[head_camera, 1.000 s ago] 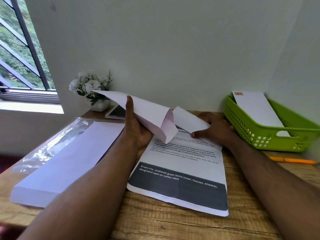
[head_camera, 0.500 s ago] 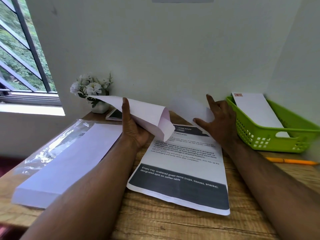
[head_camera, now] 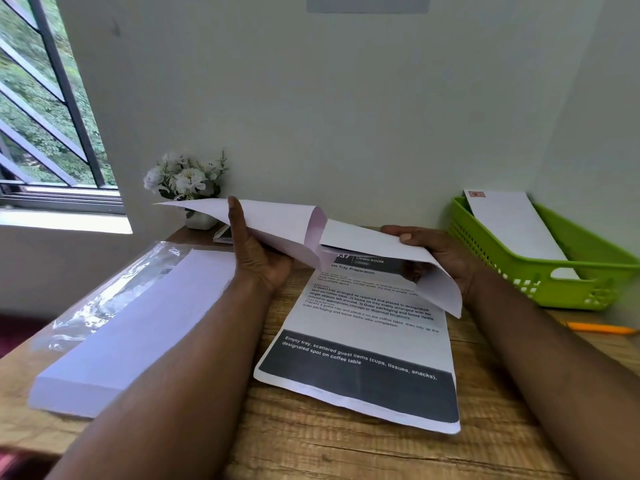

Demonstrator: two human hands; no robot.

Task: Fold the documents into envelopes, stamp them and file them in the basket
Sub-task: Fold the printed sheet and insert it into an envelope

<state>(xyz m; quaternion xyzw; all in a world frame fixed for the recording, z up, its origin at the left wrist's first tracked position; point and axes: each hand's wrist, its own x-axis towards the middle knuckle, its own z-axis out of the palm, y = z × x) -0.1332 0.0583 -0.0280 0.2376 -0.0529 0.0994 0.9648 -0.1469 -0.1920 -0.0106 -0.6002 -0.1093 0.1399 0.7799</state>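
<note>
A printed document [head_camera: 367, 344] lies flat on the wooden desk. My left hand [head_camera: 258, 256] grips a white envelope [head_camera: 277, 226] lifted above the desk, its mouth open toward the right. A folded white sheet [head_camera: 391, 258] hangs over the document's top, held by my right hand [head_camera: 436, 251] with the thumb on top and fingers beneath. The sheet's left end sits at the envelope's mouth. The green basket [head_camera: 581, 282] at the right holds one stamped envelope [head_camera: 512, 223].
A stack of white envelopes [head_camera: 138, 327] in torn clear wrap lies at the left. A small pot of white flowers [head_camera: 187, 188] and a notebook stand by the wall. An orange pen [head_camera: 601, 328] lies near the basket. A window is at the far left.
My right hand lifted the folded sheet off the document and turned it toward the envelope's mouth. My left hand kept the envelope raised, tilting it flatter.
</note>
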